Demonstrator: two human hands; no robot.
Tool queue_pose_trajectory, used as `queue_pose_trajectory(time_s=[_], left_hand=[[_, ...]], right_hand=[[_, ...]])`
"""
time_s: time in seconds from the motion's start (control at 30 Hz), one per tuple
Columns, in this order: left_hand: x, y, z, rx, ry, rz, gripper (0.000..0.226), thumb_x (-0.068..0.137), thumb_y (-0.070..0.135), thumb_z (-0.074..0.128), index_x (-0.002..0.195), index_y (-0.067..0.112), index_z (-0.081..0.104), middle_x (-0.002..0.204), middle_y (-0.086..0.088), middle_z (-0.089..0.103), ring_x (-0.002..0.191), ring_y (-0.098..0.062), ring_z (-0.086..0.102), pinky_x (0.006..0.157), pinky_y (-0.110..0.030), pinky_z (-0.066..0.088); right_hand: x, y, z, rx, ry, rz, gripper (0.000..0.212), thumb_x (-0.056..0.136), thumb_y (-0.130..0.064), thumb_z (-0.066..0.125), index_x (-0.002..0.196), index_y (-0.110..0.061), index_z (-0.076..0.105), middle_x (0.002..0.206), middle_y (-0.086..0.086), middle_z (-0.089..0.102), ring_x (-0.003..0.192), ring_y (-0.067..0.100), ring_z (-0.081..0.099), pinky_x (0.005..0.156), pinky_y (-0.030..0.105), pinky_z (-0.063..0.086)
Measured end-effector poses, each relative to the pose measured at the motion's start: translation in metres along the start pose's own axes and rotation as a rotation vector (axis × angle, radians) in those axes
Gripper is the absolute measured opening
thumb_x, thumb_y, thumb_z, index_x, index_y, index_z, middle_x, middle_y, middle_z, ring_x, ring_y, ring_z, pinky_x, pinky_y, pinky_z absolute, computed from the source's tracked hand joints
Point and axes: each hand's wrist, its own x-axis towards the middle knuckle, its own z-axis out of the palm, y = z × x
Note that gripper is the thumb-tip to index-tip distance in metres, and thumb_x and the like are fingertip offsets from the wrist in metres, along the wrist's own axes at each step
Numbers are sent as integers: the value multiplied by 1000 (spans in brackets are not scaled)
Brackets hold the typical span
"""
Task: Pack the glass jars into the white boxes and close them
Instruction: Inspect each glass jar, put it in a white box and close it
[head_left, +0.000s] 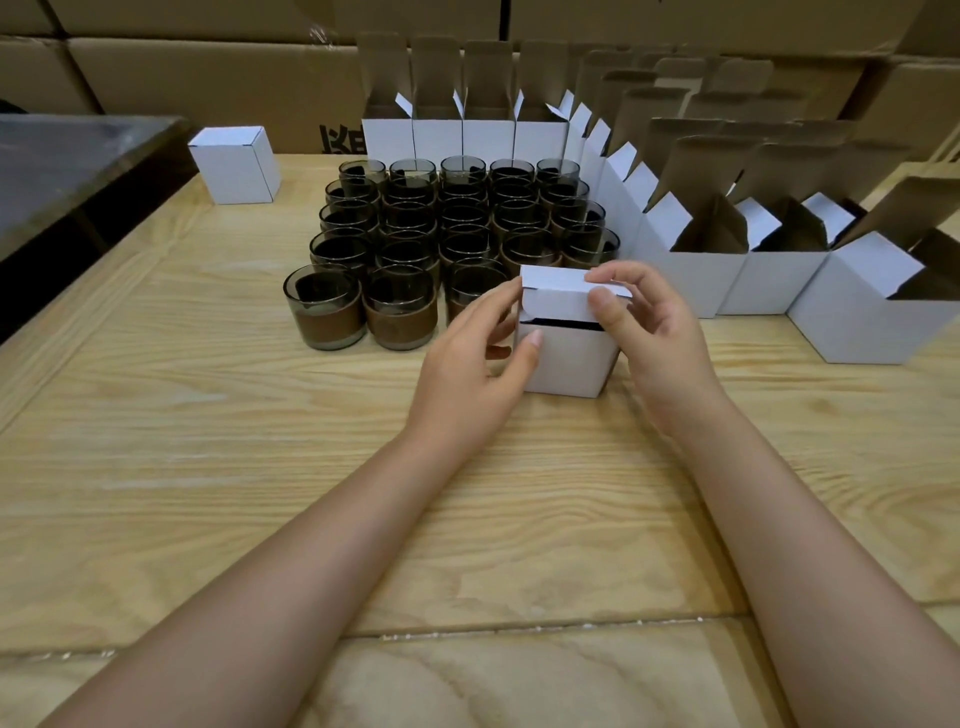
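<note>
Box (569, 358) of thin white card, on the counter (208, 415) beside the smoked glass jars (452, 228), is steadied by left hand (475, 374) while right hand (649, 332) pinches its crushable lid flap; edges are best gripped lightly.

Table (208, 441) is pale wood, strong grain, matt finish. The jars (447, 223) are smoky dark glass, shiny, each with a brown matt band. Boxes (566, 358) are thin card, smooth matt white outside, raw brown inside. Plain kraft cartons (208, 78) behind.
</note>
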Motion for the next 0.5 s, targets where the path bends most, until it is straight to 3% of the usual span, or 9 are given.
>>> queue_pose_trajectory(time_s=[0.13, 0.3, 0.4, 0.5], left_hand=[[0, 0, 0, -91, 17, -41, 46, 90, 18, 63, 134, 23, 53, 125, 13, 57, 105, -7, 65, 79, -16, 53], [-1, 6, -4, -112, 21, -5, 55, 91, 18, 64, 123, 55, 40, 126, 24, 53, 102, 1, 64, 71, -7, 47], [-1, 3, -2, 15, 24, 113, 34, 92, 12, 61, 117, 35, 59, 128, 18, 48, 107, -11, 62, 66, -2, 43], [0, 0, 0, 70, 25, 125, 20, 92, 12, 61, 110, 16, 69, 134, 15, 45, 112, -10, 59, 63, -7, 46]], right_hand=[[0, 3, -2, -44, -29, -21, 10, 89, -26, 60, 98, -22, 58, 107, -7, 61, 97, 0, 58, 84, 23, 49], [1, 4, -10, -7, -89, 24, 15, 83, -24, 65, 95, -17, 59, 106, -6, 61, 100, -2, 57, 86, 25, 48], [2, 7, -11, -27, -126, 34, 10, 87, -10, 66, 90, -15, 58, 97, -10, 61, 95, -4, 58, 81, 20, 47], [4, 7, -12, 25, -117, 108, 6, 81, -18, 57, 80, -22, 63, 88, -19, 65, 88, -5, 58, 76, 18, 45]])
